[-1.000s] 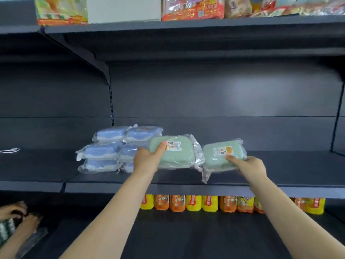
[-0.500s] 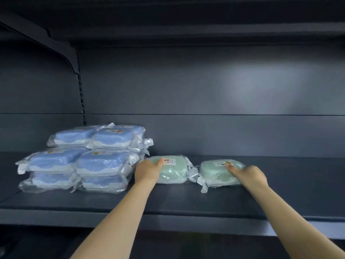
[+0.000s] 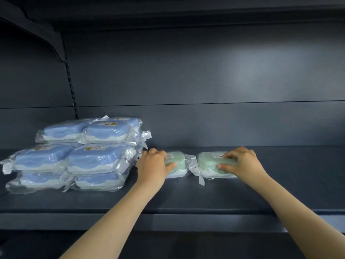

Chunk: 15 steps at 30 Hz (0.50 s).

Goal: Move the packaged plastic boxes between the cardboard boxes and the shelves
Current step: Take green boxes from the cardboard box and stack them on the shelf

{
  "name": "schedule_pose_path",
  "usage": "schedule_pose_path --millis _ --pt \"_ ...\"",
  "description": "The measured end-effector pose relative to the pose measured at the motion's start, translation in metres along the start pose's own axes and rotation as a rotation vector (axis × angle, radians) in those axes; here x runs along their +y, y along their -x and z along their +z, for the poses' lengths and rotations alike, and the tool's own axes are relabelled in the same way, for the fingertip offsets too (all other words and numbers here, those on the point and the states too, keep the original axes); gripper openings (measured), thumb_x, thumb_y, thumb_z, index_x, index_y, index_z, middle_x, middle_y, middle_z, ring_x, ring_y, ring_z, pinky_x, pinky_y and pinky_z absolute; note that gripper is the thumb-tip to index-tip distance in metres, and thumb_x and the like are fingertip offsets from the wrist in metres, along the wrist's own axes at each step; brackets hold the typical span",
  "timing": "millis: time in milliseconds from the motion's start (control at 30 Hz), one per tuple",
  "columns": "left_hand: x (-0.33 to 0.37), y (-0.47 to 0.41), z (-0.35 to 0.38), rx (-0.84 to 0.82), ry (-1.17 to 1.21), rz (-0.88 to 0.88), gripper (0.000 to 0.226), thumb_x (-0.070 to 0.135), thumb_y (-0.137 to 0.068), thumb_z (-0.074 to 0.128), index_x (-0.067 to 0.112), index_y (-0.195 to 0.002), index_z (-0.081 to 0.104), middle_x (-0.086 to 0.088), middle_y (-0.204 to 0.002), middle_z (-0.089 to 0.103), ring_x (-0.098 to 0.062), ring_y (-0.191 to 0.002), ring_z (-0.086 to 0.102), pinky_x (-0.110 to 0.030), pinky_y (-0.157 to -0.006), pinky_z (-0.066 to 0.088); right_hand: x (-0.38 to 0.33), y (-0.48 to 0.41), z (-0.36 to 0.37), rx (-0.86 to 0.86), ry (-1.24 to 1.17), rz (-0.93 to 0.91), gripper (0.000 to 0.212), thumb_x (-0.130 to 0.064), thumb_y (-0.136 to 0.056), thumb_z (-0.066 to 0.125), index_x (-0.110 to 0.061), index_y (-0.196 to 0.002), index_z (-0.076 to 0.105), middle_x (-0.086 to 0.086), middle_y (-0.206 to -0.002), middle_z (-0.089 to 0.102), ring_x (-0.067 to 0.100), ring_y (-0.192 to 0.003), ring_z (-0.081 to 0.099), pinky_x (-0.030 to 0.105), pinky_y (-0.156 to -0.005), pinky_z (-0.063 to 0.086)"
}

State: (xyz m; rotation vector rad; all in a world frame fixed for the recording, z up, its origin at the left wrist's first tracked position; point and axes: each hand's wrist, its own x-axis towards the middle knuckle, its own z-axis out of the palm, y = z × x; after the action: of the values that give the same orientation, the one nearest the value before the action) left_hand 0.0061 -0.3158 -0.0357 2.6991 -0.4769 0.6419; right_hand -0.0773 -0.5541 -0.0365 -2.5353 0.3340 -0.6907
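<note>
Two green plastic boxes in clear wrapping lie flat side by side on the dark grey shelf [image 3: 186, 200]. My left hand [image 3: 154, 165] grips the left green box [image 3: 178, 161], with the thumb on its front and the fingers over its top. My right hand [image 3: 241, 163] grips the right green box [image 3: 209, 163] the same way. To the left stands a stack of several blue packaged boxes [image 3: 78, 152], three layers high, and the left green box lies close beside it.
The shelf's back panel [image 3: 205, 81] rises behind the boxes. A slotted upright with a bracket [image 3: 70, 79] stands at the left rear. The shelf's front lip [image 3: 168, 221] runs across the lower frame. Bare shelf surface stretches to the right of the green boxes.
Both green boxes came down from the air onto the shelf and slid back toward the rear panel. My view moved closer, so the upper and lower shelves dropped out of sight.
</note>
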Motion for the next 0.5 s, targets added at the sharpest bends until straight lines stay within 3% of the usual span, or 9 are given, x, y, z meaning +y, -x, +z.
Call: schedule_pose_path --millis 233,500 --pt "-0.015 -0.046 0.021 -0.034 0.135 -0.083 0.036 0.036 -0.088 0.062 0.016 -0.118 0.061 -0.005 -0.12 0.057 -0.025 -0.114 0.047 -0.032 -0.092 0.042 -0.011 -0.042 0.032 0.014 -0.033 -0.005 0.036 -0.036 -0.074 0.078 -0.016 -0.102 0.067 -0.005 -0.105 0.05 0.018 -0.11 0.04 0.019 -0.083 0.03" --pt "-0.024 -0.096 0.057 0.002 0.159 -0.162 0.036 0.026 -0.092 0.059 0.011 -0.125 0.058 -0.008 -0.123 0.06 -0.024 -0.118 0.05 -0.03 -0.096 0.04 -0.022 -0.105 0.078 0.016 -0.008 -0.02 0.039 -0.037 -0.077 0.075 -0.015 -0.108 0.065 -0.002 -0.116 0.053 0.019 -0.113 0.04 0.018 -0.085 0.031"
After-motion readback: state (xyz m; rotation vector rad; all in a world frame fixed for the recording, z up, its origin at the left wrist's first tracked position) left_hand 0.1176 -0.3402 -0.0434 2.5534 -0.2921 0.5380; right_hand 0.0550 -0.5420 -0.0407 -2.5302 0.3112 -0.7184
